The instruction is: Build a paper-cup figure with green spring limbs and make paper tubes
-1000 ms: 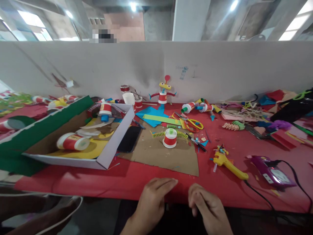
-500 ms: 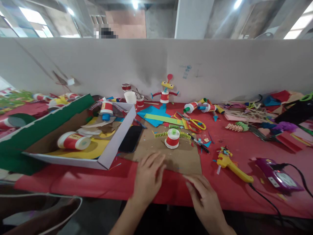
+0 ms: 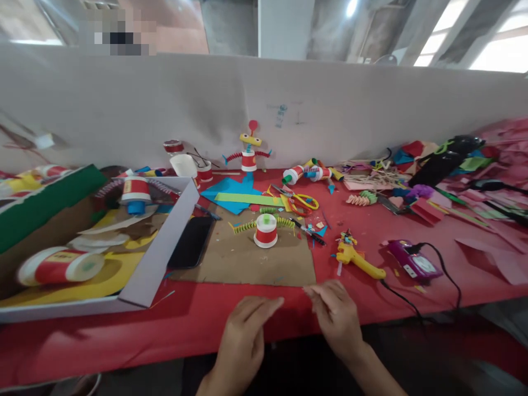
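Observation:
My left hand (image 3: 245, 333) is over the table's front edge, its fingers stretched toward the right and nothing in them. Facing it, my right hand (image 3: 333, 312) is loosely bent and open, with no object seen in it; its fingertips are by the lower right corner of a brown cardboard sheet (image 3: 247, 269). On that sheet stands an upside-down red and white paper cup (image 3: 266, 232). Folded green paper arms (image 3: 244, 227) stick out from its sides, and a small green piece (image 3: 267, 219) sits on top. Neither hand touches the cup.
A white box (image 3: 160, 247) with cup figures stands left, beside a black phone (image 3: 190, 242). Behind lie blue paper (image 3: 231, 187) and scissors (image 3: 305, 202). A yellow glue gun (image 3: 361, 261) and a purple power strip (image 3: 412, 258), both with cables, lie right. A finished figure (image 3: 248, 159) stands against the partition.
The view has swung to the right. My left hand has drawn back from the cardboard toward the table's front edge and turned its fingers toward my right hand. The cup stays in place.

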The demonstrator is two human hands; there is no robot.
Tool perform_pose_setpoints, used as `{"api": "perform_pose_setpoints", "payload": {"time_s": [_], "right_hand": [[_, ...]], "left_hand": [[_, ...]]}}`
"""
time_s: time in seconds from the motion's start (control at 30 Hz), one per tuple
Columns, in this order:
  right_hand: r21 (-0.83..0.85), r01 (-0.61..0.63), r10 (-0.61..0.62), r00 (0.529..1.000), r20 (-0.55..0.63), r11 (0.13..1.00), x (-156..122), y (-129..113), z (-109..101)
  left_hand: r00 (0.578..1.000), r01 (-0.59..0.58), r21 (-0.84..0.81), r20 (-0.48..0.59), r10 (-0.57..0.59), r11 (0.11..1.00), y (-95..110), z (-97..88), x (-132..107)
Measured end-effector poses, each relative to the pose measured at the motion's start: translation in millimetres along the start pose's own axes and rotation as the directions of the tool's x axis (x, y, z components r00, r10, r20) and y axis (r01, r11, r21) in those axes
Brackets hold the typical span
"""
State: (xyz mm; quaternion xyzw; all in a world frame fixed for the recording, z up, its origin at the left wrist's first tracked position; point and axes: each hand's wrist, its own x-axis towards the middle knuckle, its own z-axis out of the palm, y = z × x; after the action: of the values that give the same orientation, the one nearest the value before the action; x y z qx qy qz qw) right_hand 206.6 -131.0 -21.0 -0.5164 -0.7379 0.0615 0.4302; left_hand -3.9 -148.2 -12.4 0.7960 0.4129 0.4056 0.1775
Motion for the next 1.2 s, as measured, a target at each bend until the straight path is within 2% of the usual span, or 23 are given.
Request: {"api": "perform_pose_setpoints", "payload": {"time_s": [0.07,0.17,0.23,0.3,0.5,0.6,0.67,0.77,0.8,0.87,1.0,1.1,1.2], "right_hand": [[-0.107,-0.01,0.003,0.998,-0.063,0.994,4.1,14.8,-12.0],[-0.332,-0.061,0.03,0.995,-0.099,0.941,8.9,46.1,-32.4],[-0.462,-0.108,0.064,0.992,-0.11,0.88,8.4,66.7,-44.2],[-0.534,-0.152,0.101,0.987,-0.124,0.832,5.4,82.5,-52.4],[-0.635,-0.224,0.221,0.972,-0.086,0.739,-2.6,98.4,-55.0],[-0.67,-0.229,0.281,0.959,-0.031,0.706,-1.5,101.2,-51.9],[-0.671,-0.224,0.304,0.953,0.002,0.707,0.1,104.8,-50.9],[-0.633,-0.225,0.304,0.952,0.017,0.741,2.2,110.1,-51.0],[-0.624,-0.229,0.301,0.954,0.01,0.747,2.9,110.7,-51.5],[-0.611,-0.233,0.285,0.958,-0.013,0.756,5.8,108.4,-52.7],[-0.516,-0.177,0.183,0.982,-0.039,0.838,23.3,89.1,-52.3],[-0.399,-0.119,0.109,0.993,-0.046,0.909,48.2,66.9,-43.8],[-0.263,-0.085,0.079,0.996,-0.034,0.961,78.8,47.0,-28.7]], "left_hand": [[0.993,0.074,0.041,-0.098,-0.07,0.996,-10.8,-0.5,-4.5],[0.958,0.207,0.043,-0.21,-0.194,0.977,-23.5,-1.7,-7.1],[0.931,0.293,0.043,-0.238,-0.275,0.955,-27.8,-1.9,-6.2],[0.922,0.335,0.058,-0.227,-0.315,0.94,-29.0,-1.0,-5.1],[0.933,0.311,0.062,-0.208,-0.293,0.948,-24.5,3.4,-7.8],[0.935,0.306,0.058,-0.209,-0.288,0.95,-23.5,-3.0,-2.6],[0.943,0.277,0.101,-0.218,-0.25,0.956,-24.9,-13.4,10.5],[0.963,0.222,0.265,-0.211,-0.168,0.938,-29.4,-33.6,47.6],[0.97,0.214,0.336,-0.185,-0.159,0.917,-31.1,-39.6,63.1],[0.967,0.254,0.447,-0.106,-0.231,0.857,-34.6,-47.9,94.7],[0.94,0.263,0.53,0.049,-0.339,0.806,-40.7,-46.9,140.8],[0.928,0.26,0.528,0.095,-0.36,0.809,-46.3,-37.5,152.1],[0.934,0.255,0.51,0.092,-0.346,0.821,-54.4,-30.4,149.8]]}}
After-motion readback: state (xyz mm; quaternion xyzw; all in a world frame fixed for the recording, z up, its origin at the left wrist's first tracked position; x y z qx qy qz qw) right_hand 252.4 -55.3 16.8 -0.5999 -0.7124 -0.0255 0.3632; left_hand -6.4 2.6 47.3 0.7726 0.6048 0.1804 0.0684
